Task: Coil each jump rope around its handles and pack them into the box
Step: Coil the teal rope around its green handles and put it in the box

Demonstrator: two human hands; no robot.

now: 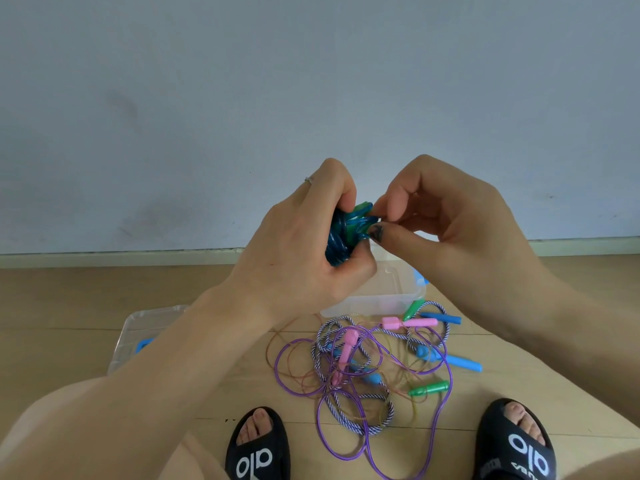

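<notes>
My left hand [304, 244] grips a bundle of dark blue jump rope [341, 233] coiled round green handles, held up in front of the wall. My right hand [446, 216] pinches a loop of that blue rope at the bundle's right side. Below, a clear plastic box [377, 299] stands open on the wooden floor. In front of it lies a tangle of ropes: a purple rope [440, 407] with pink handles [412, 322], a blue-and-white braided rope [377, 420] with blue handles [460, 362], and a thin amber rope with a green handle [429, 389].
The box's clear lid [138, 337] with a blue clasp lies on the floor at the left, partly behind my left forearm. My two feet in black slippers [258, 445] stand at the bottom, close to the rope tangle. A pale wall and skirting board close the back.
</notes>
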